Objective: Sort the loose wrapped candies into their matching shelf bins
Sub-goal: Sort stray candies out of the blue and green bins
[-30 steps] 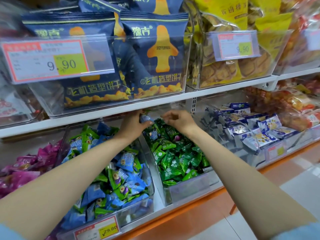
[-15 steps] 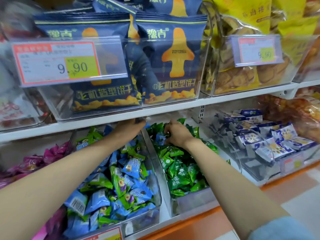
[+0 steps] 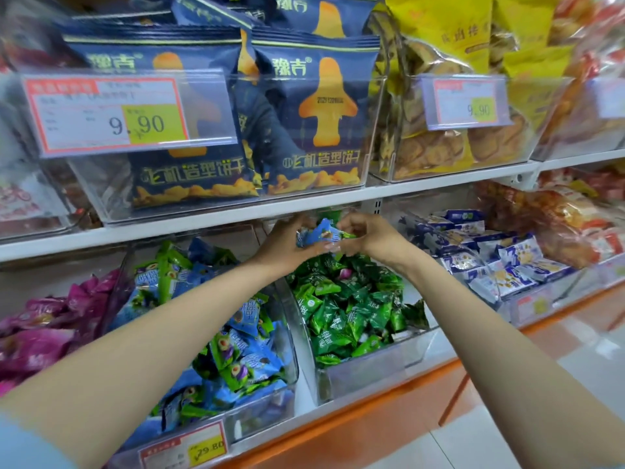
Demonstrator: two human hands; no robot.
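The left grip cups blue candies, the right grip pinching them, above the green bin — the blue bin lies lower left, nearer the left grip.

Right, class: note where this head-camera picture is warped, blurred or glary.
Head view: the shelf edge bows, wide-angle distortion; the price tag shows smeared small print, only 9.90 reads; glare on its clear sleeve; the blue candy between left hand and right hand is sharper; pink bags far left are soft.
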